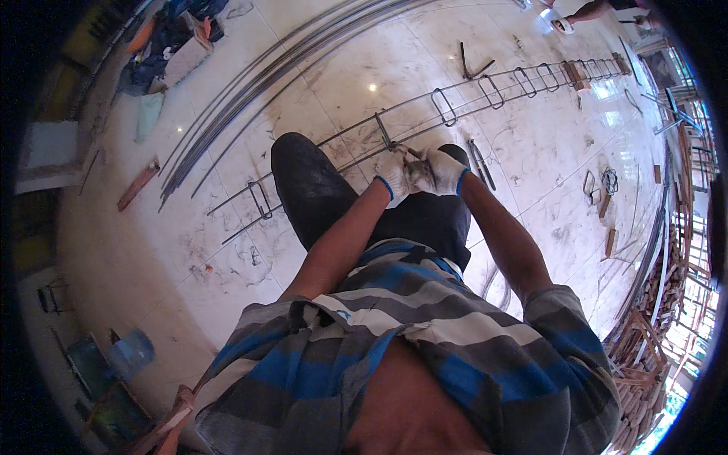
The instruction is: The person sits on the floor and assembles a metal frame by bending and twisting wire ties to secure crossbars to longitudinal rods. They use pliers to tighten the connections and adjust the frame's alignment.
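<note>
My left hand (393, 173) and my right hand (444, 171), both in whitish work gloves with blue cuffs, meet between my knees. Their fingers are closed; what they hold is too small and covered to make out. Just beyond the fingers is a rectangular stirrup (383, 130) of a long rebar frame (413, 105), which runs from lower left to upper right across the floor. More stirrups (491, 92) stand along its thin bars. Beside my right knee lies a dark tool with two long handles (482, 164).
Loose rebar rods (227, 106) lie in a bundle at the far left. A bent bar (475, 64) rests beyond the frame, and a brick-like block (576, 75) sits under it. Wood pieces (652, 334) are piled at right. Another person's arm (590, 10) shows at top right.
</note>
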Tool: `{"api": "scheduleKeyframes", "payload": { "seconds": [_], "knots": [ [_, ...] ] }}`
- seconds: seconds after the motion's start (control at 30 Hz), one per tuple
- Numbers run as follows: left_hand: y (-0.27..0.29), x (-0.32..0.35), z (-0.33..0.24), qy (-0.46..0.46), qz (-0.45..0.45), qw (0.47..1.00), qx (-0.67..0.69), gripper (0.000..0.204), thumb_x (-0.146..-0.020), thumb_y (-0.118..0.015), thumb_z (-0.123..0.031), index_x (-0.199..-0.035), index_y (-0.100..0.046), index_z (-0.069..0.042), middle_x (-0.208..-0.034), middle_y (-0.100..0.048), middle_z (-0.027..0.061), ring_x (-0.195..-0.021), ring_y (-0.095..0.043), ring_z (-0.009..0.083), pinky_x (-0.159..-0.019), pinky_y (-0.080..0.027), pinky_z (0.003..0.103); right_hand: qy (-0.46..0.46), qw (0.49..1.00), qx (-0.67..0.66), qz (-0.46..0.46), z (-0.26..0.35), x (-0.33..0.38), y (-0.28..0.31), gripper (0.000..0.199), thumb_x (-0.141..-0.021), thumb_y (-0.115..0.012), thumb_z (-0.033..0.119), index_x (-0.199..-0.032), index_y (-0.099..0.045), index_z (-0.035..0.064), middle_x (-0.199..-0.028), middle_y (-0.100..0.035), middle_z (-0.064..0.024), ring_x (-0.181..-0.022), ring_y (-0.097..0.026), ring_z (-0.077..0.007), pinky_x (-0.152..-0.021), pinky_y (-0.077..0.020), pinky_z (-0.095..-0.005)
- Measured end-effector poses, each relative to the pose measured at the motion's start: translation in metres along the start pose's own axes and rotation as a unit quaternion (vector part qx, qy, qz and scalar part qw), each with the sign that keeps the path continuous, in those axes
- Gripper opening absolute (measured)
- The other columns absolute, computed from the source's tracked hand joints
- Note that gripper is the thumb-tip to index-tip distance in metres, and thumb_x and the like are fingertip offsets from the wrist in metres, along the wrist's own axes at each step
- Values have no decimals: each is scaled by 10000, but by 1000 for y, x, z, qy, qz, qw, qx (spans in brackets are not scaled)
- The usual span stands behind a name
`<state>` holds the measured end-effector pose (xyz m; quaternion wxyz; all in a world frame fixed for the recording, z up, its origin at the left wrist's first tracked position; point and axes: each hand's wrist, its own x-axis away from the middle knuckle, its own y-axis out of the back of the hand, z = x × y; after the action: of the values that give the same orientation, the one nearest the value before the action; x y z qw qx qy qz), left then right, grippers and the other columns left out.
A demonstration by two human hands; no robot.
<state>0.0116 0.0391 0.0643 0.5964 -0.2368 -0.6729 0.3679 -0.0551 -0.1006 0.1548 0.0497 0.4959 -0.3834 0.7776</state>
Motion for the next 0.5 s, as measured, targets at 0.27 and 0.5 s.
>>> {"api": "scheduleKeyframes", "payload": {
  "seconds": [0.27, 0.5],
  "knots": [
    [-13, -16, -13, -3, -24, 992, -128, 221, -1067, -449, -227, -1080, -596, -63, -906, -684, 121, -645, -629, 217, -560, -556, 403, 68, 990, -44, 111, -26, 17, 8, 464, -1109, -387, 499, -1189, -644, 122, -974, -732, -53, -768, -704, -154, -614, -605, -291],
    [-43, 60, 38, -54, 27, 941, -332, 294, -1087, -519, -223, -1253, -631, -8, -1186, -678, 138, -1031, -687, 271, -912, -576, 400, 185, 929, 298, -120, -76, 83, 4, 491, -1010, -591, 465, -1276, -591, 52, -1024, -700, -66, -867, -670, -132, -769, -582, -304]
  ]
}}
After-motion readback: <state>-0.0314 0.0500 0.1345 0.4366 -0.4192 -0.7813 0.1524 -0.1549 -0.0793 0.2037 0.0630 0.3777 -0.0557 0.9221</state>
